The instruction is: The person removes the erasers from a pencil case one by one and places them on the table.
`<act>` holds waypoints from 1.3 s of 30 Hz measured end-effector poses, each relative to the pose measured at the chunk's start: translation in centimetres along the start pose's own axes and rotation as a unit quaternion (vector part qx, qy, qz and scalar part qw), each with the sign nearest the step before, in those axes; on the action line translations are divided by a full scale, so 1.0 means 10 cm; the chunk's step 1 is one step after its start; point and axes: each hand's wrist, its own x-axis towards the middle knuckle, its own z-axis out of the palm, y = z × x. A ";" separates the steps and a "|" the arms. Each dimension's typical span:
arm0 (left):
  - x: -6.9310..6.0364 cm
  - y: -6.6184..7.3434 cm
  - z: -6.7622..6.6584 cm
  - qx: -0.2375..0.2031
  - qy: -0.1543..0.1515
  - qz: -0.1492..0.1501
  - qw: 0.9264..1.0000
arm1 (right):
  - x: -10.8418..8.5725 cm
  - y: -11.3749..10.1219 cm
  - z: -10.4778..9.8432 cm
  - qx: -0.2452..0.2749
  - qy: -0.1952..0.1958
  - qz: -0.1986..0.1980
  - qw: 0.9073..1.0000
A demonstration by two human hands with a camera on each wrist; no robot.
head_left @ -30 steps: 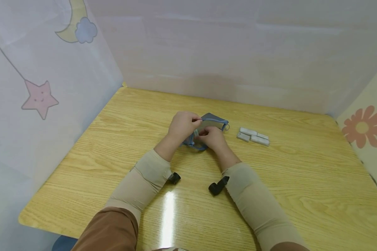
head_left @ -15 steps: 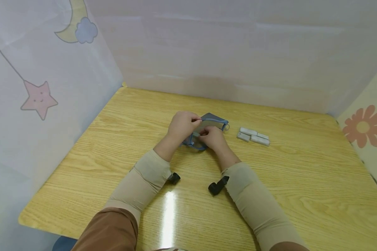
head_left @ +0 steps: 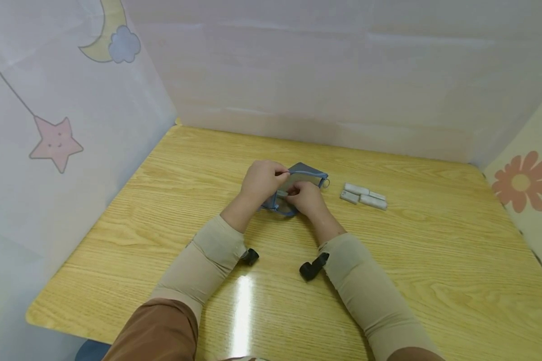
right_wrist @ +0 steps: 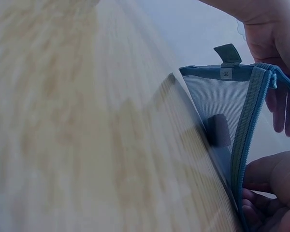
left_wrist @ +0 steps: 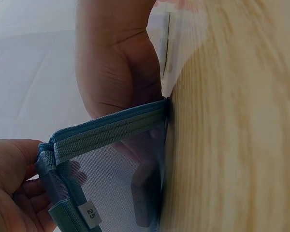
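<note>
A blue mesh zip pouch (head_left: 308, 177) stands on the table with its mouth spread. My left hand (head_left: 259, 179) pinches its upper zipper corner, with a small "25" tag (left_wrist: 90, 214) beside the fingers. My right hand (head_left: 307, 198) reaches into the mouth, its fingers curled. Through the mesh a small rectangular block (left_wrist: 144, 195) shows low in the pouch, near the table. In the left wrist view, the right fingertips seem to meet the block's end; the mesh blurs the contact, and the zipper edge hides part of that hand in the right wrist view.
Several small whitish blocks (head_left: 373, 201) lie grouped just right of the pouch. The wooden table (head_left: 433, 260) runs back to a pale printed backdrop (head_left: 334, 75). Both wrists carry black cameras, such as the right one (head_left: 313, 268).
Inside the pouch, the pale block at my right fingertips has tipped from upright to lying flatter. Both hands have stayed almost still, and the blocks on the table have not moved.
</note>
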 end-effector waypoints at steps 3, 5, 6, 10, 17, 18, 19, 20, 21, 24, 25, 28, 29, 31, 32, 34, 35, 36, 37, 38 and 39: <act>0.00 -0.01 0.00 -0.004 -0.002 -0.001 1.000 | 0.00 0.01 -0.01 0.016 -0.004 0.005 1.000; 0.00 -0.01 0.00 -0.006 -0.003 -0.001 1.000 | -0.01 0.02 -0.03 0.029 -0.006 0.009 1.000; 0.00 -0.01 0.00 -0.006 -0.003 -0.001 1.000 | -0.02 0.02 -0.04 0.033 -0.007 0.010 0.999; 0.00 -0.01 0.00 -0.003 -0.003 0.001 1.000 | -0.03 0.04 -0.06 0.039 -0.008 0.010 0.999; 0.01 0.00 0.00 0.000 -0.002 0.004 1.000 | -0.05 0.05 -0.10 0.054 -0.011 0.007 0.998; 0.00 0.00 0.00 0.000 -0.002 0.005 1.000 | -0.05 0.05 -0.11 0.055 -0.013 0.007 0.998; 0.00 0.00 0.00 -0.001 -0.002 0.005 1.000 | -0.06 0.05 -0.11 0.055 -0.014 0.008 0.998; 0.00 0.00 -0.01 -0.002 -0.001 0.006 1.000 | -0.05 0.06 -0.12 0.055 -0.016 0.008 0.998; 0.00 0.00 -0.01 -0.003 0.000 0.007 1.000 | -0.06 0.06 -0.12 0.055 -0.018 0.010 0.998; 0.01 0.01 -0.01 -0.006 0.001 0.008 1.000 | -0.05 0.06 -0.14 0.057 -0.022 0.016 0.998; 0.01 0.00 -0.01 -0.006 0.002 0.008 1.000 | -0.05 0.07 -0.15 0.057 -0.024 0.017 0.998; 0.01 0.00 -0.01 -0.008 0.002 0.010 1.000 | -0.06 0.07 -0.18 0.063 -0.028 0.019 0.997; 0.01 0.00 -0.01 -0.008 0.002 0.009 1.000 | -0.07 0.07 -0.19 0.063 -0.029 0.019 0.997; 0.01 0.00 0.00 -0.008 0.002 0.010 1.000 | -0.08 0.07 -0.21 0.068 -0.034 0.020 0.997; 0.01 0.00 0.00 -0.008 0.001 0.009 1.000 | -0.09 0.06 -0.22 0.070 -0.036 0.021 0.997; 0.01 0.00 0.00 -0.008 0.000 0.007 1.000 | -0.11 0.06 -0.25 0.069 -0.038 0.022 0.997; 0.01 0.00 0.00 -0.007 -0.001 0.005 1.000 | -0.12 0.06 -0.27 0.069 -0.040 0.024 0.997; 0.01 0.00 0.00 -0.007 -0.001 0.004 1.000 | -0.13 0.07 -0.28 0.068 -0.041 0.026 0.996; 0.01 0.00 0.00 -0.008 -0.001 0.003 1.000 | -0.14 0.07 -0.30 0.067 -0.042 0.030 0.996; 0.01 0.00 0.00 -0.007 -0.002 0.003 1.000 | -0.14 0.08 -0.33 0.065 -0.042 0.033 0.996; 0.01 0.00 0.00 -0.006 -0.002 0.002 1.000 | -0.15 0.09 -0.35 0.062 -0.042 0.036 0.997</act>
